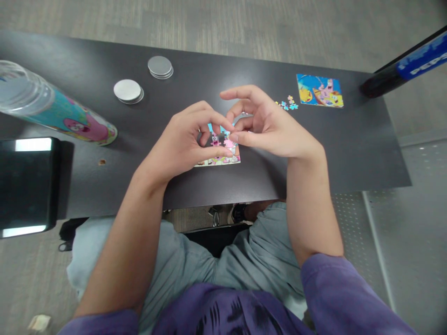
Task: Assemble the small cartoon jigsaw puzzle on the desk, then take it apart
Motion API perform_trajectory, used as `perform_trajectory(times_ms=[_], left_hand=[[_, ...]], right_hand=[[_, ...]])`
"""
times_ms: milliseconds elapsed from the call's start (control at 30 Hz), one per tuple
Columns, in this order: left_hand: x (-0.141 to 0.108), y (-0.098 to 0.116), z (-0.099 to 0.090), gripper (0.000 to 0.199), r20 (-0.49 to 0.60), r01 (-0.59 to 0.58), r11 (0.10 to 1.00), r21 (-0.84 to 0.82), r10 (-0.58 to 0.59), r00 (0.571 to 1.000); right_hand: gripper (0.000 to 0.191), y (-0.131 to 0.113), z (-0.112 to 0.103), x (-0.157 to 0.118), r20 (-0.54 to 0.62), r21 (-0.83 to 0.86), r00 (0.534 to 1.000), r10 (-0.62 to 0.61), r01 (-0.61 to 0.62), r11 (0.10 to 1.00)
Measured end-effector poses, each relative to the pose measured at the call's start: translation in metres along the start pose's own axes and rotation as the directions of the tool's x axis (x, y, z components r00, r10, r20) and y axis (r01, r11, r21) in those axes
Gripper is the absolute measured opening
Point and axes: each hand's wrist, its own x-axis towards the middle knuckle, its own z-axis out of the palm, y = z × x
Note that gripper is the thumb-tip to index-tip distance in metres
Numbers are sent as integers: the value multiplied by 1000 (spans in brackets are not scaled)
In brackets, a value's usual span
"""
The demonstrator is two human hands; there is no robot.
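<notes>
A partly assembled, colourful jigsaw puzzle (223,160) lies on the dark table beneath both hands. My left hand (199,135) hovers over its left side, fingers curled and thumb stretched across it, with nothing visible held. From the right, my right hand (260,121) reaches over the puzzle's upper right edge. Its index finger is raised, and its thumb tip is near my left fingertips with a small pink bit beside it; whether a piece is pinched there is too small to tell. Loose puzzle pieces (288,103) lie beyond my right hand.
Stacks of round discs (160,66) (128,90) lie at the back left. A clear-topped cylinder (80,123) and a black tablet-like device (28,181) are at the left. A blue picture card (320,91) and a dark Pepsi bottle (401,70) are at the right.
</notes>
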Motion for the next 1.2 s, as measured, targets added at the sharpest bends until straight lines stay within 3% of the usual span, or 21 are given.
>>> perform_trajectory(times_ms=[200, 433, 567, 767, 867, 933, 1033, 1200], left_hand=[[2, 0, 2, 58, 3, 23, 998, 67, -23, 1000], [-1, -6, 3, 45, -75, -98, 990, 97, 106, 992], [-1, -17, 6, 40, -143, -178, 982, 68, 186, 972], [0, -25, 6, 56, -131, -109, 987, 122, 124, 984], [-2, -20, 3, 53, -140, -81, 988, 134, 99, 985], [-3, -17, 1, 48, -134, -43, 985, 166, 66, 989], [-4, -13, 0, 44, -117, 3, 977, 213, 22, 993], [-4, -6, -1, 44, -47, -6, 966, 259, 19, 999]], right_hand=[[77, 2, 12, 5, -13, 6, 1000, -24, 24, 1000], [87, 9, 14, 8, -44, -38, 998, -55, 53, 998], [85, 22, 14, 13, -79, -95, 982, -174, 166, 981], [86, 26, 16, 19, -101, -122, 974, -204, 191, 974], [67, 16, 11, 14, -154, -149, 960, -236, 213, 966], [60, 7, 5, 9, -176, -223, 966, -188, 146, 964], [65, -4, -4, 3, -89, -341, 993, -81, 46, 939], [65, -15, -2, 4, 28, -420, 999, -39, 47, 906]])
